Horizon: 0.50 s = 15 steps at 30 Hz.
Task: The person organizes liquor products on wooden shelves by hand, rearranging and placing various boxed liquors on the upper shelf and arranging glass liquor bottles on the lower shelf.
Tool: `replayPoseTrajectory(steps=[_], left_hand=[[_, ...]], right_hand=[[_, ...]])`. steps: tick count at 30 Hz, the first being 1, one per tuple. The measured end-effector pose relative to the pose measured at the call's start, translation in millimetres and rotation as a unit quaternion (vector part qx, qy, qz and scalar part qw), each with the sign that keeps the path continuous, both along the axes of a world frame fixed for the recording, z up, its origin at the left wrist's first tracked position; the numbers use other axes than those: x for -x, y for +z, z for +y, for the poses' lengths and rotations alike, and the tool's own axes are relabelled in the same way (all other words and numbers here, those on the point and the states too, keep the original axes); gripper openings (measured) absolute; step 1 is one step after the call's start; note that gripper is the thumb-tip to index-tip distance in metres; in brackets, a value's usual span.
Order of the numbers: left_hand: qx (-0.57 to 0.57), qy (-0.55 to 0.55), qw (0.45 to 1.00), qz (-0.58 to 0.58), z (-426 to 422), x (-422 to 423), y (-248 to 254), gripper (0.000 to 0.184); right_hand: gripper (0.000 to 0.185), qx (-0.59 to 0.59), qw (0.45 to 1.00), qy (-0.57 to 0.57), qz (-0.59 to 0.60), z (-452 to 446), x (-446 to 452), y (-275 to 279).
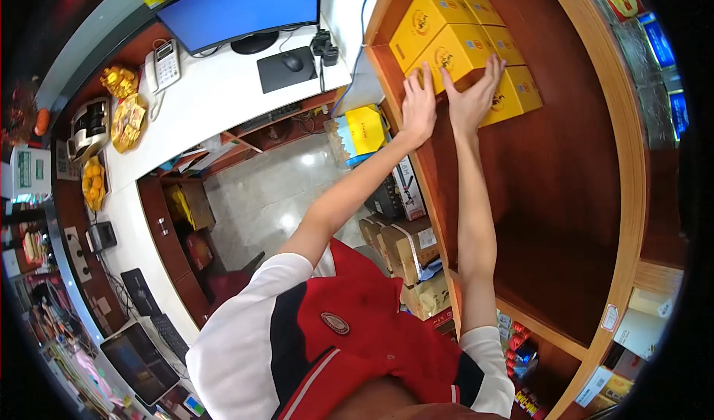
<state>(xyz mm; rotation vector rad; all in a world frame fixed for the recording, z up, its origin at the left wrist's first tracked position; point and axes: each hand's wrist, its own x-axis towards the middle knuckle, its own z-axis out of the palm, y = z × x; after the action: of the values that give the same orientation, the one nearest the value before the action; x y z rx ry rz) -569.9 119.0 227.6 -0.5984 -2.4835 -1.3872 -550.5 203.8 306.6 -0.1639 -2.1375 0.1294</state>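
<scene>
Several yellow boxes (472, 40) with dark round emblems stand close together at the far end of a brown wooden shelf compartment (550, 167). My left hand (419, 109) is against the near left side of the front box, fingers bent and close together. On the same box, my right hand (474, 101) has its thumb on the near face and its fingers curled around the right edge. A lower yellow box (515, 96) sits right beside the right hand's fingers. Parts of the boxes behind the fingers are hidden.
A wooden frame edge (628, 159) borders the compartment on the right. Left of the shelf is a white desk (223, 104) with a monitor (245, 11), a telephone (165, 66) and a mouse (291, 61). Cardboard boxes (409, 249) stand on the floor close to the shelf.
</scene>
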Motion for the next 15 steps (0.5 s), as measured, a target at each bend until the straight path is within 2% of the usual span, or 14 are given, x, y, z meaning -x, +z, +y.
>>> replayPoseTrajectory(steps=[3, 5, 6, 7, 8, 10, 11, 12, 13, 14, 15], left_hand=[[-0.019, -0.040, 0.998, -0.048, -7.2, 0.2, 5.1, 0.101], [-0.041, -0.041, 0.998, -0.038, -17.7, -7.6, 6.1, 0.103], [-0.066, -0.044, 0.996, -0.029, -22.0, -14.2, 4.3, 0.104], [-0.085, -0.043, 0.995, -0.025, -30.2, -23.7, 0.2, 0.104], [-0.122, -0.052, 0.991, -0.020, -39.9, -36.2, -9.0, 0.095], [-0.120, -0.052, 0.991, -0.021, -79.9, -79.8, -8.4, 0.085], [-0.106, -0.042, 0.994, -0.010, -97.6, -103.7, -20.0, 0.078], [-0.090, -0.032, 0.995, 0.002, -115.7, -129.6, -39.6, 0.071], [-0.083, -0.042, 0.995, -0.030, -135.4, -157.4, -52.2, 0.062], [-0.076, -0.053, 0.994, -0.059, -152.9, -183.4, -65.5, 0.055], [-0.067, -0.079, 0.989, -0.107, -168.7, -212.3, -85.1, 0.047]], right_hand=[[0.099, 0.004, 1.000, -0.007, -0.020, -10.2, -7.8, 8.0], [0.100, 0.079, 0.996, -0.009, -0.038, -21.4, -24.4, 11.1], [0.100, 0.080, 0.996, -0.009, -0.038, -31.0, -39.5, 8.2], [0.095, 0.087, 0.996, 0.007, -0.021, -45.0, -60.7, 2.0], [0.090, 0.091, 0.996, 0.021, -0.003, -59.4, -86.9, -3.6], [0.071, 0.249, 0.962, 0.102, -0.037, -91.5, -155.4, -26.8], [0.053, 0.182, 0.977, 0.075, -0.080, -101.8, -195.5, -41.5], [0.039, 0.207, 0.969, 0.064, -0.118, -114.5, -239.3, -61.0], [0.028, 0.323, 0.930, 0.035, -0.170, -132.3, -284.2, -80.2], [0.012, 0.300, 0.938, 0.026, -0.171, -147.1, -325.3, -96.4], [0.015, 0.312, 0.926, -0.007, -0.214, -156.3, -375.8, -124.9]])
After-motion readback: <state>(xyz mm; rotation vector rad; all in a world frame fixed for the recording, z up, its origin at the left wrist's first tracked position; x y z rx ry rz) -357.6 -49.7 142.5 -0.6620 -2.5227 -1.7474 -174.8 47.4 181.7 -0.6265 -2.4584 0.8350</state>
